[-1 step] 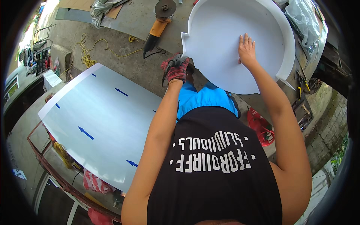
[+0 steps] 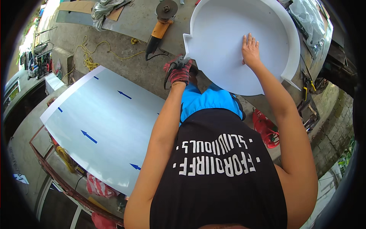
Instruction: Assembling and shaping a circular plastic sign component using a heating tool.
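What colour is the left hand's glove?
Red and black; the glove shows best in the head view.

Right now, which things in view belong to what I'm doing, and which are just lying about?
In hand:
- round white piece, under the right grip
- dark handheld tool, in the gloved left grip

Probably just lying about:
- orange-and-black angle grinder
- pale sheet with blue arrows
- yellow cord
- clear plastic

White tray (image 2: 225, 42); grey tool (image 2: 183, 61); red-black glove (image 2: 180, 78); orange-black grinder (image 2: 161, 29); blue arrows (image 2: 89, 137) on pale-blue sheet (image 2: 110, 124).
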### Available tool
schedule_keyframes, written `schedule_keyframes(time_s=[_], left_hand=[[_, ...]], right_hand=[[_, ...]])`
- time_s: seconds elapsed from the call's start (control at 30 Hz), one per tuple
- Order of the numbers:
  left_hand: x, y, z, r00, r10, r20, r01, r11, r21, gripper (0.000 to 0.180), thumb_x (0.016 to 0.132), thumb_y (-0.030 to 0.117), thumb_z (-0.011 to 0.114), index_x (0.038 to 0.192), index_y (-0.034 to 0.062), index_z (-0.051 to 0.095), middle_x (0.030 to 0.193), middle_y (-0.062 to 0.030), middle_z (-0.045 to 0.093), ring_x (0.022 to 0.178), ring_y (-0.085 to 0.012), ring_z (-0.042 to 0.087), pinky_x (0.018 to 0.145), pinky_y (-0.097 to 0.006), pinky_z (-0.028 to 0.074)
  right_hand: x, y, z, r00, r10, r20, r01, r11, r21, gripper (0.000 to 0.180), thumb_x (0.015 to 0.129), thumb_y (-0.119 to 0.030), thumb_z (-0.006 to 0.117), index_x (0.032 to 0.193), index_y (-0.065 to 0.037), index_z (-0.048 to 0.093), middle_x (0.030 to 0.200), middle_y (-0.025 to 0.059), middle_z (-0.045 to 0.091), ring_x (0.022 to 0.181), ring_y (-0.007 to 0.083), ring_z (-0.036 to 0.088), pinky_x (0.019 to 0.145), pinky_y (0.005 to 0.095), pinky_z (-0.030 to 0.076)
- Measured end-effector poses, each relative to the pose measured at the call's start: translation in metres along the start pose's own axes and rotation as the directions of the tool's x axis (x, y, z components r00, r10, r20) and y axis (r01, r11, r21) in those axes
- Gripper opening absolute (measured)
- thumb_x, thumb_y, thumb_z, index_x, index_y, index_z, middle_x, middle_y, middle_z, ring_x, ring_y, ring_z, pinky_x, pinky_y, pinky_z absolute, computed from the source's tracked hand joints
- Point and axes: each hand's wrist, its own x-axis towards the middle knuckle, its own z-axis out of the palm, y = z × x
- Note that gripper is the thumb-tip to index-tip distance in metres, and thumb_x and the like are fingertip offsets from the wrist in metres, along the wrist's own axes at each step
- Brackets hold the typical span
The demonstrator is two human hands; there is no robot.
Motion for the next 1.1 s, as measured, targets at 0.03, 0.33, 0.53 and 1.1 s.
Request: schedule_keyframes(time_s=[0.03,0.33,0.53,1.1], left_hand=[[-0.001,-0.001,0.000,1.000,0.010,0.001,-0.010,1.000,0.014,0.065,0.083,0.061,0.070,0.128,0.0151,0.068,0.122,-0.0093,0.073,0.116,-0.0336,0.066,0.105,-0.046,0.046],[-0.008,-0.004,0.001,0.980,0.096,-0.174,-0.108,0.992,-0.059,0.057,0.079,0.055,0.077,0.121,0.0157,0.073,0.111,-0.0078,0.076,0.108,-0.0308,0.070,0.099,-0.043,0.050],[-0.009,0.000,-0.005,0.984,0.069,-0.167,-0.089,0.989,-0.115,0.054,0.077,0.046,0.082,0.118,0.0123,0.074,0.112,-0.0093,0.077,0.107,-0.0310,0.070,0.101,-0.043,0.050],[-0.004,-0.004,-0.004,0.991,0.082,-0.106,-0.097,0.984,-0.150,0.060,0.079,0.043,0.082,0.129,0.0126,0.067,0.120,-0.0114,0.074,0.114,-0.0316,0.069,0.102,-0.043,0.051]], right_hand=[[0.001,-0.001,0.001,1.000,0.004,0.004,-0.004,1.000,0.006,0.135,0.056,-0.017,0.100,0.162,0.001,0.017,0.168,0.0264,0.015,0.153,0.0428,0.026,0.123,0.0559,0.028],[-0.001,0.006,0.001,1.000,-0.016,-0.009,0.016,0.996,0.092,0.133,0.057,-0.011,0.099,0.162,-0.001,0.018,0.169,0.0248,0.014,0.153,0.0416,0.025,0.123,0.0530,0.030],[-0.001,0.005,0.002,0.999,-0.020,-0.026,0.022,0.995,0.100,0.135,0.056,-0.013,0.099,0.162,-0.001,0.018,0.168,0.0247,0.015,0.154,0.0415,0.025,0.122,0.0527,0.031],[-0.001,0.006,0.003,1.000,-0.021,-0.020,0.023,0.997,0.080,0.134,0.057,-0.013,0.099,0.162,-0.001,0.017,0.168,0.0254,0.014,0.153,0.0420,0.025,0.120,0.0527,0.034]])
